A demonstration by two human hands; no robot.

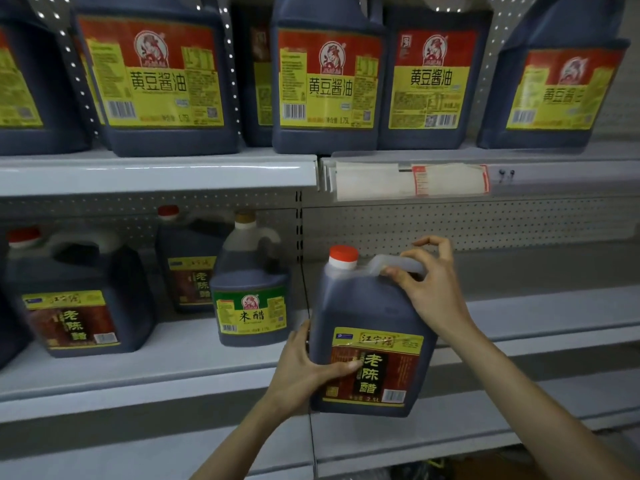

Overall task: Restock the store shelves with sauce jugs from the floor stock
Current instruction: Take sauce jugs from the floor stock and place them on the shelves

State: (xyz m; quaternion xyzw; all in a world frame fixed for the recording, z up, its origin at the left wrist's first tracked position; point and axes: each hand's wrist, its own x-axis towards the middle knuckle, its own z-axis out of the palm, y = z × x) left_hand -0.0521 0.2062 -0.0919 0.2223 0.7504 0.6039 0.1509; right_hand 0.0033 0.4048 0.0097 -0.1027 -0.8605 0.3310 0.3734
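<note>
A dark sauce jug (372,320) with a red cap and a yellow-and-brown label is held up in front of the lower shelf (540,313), slightly tilted. My right hand (429,289) grips its clear handle from above. My left hand (308,368) holds the jug's lower left side, thumb across the label. The jug's base hangs at the shelf's front edge, near the upright between two bays.
On the lower shelf to the left stand a green-labelled jug (251,289) and two dark jugs (79,299) like the held one. The upper shelf (156,174) carries several soy sauce jugs (327,74). Bare shelf surface lies right of the held jug.
</note>
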